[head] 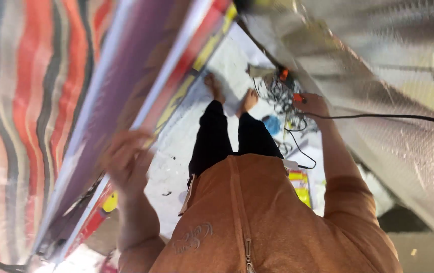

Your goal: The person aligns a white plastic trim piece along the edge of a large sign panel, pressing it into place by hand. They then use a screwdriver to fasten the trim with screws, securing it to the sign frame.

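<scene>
Overhead, left hand (126, 159) against striped panel (121, 86).

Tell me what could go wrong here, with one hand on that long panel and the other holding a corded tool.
The black cord runs taut from the right hand and its orange-tipped tool; a snag might jerk it. Loose cables lie beside the bare feet, a likely trip hazard. The left hand, blurred, rests on the long striped panel's edge; it could slip.
</scene>
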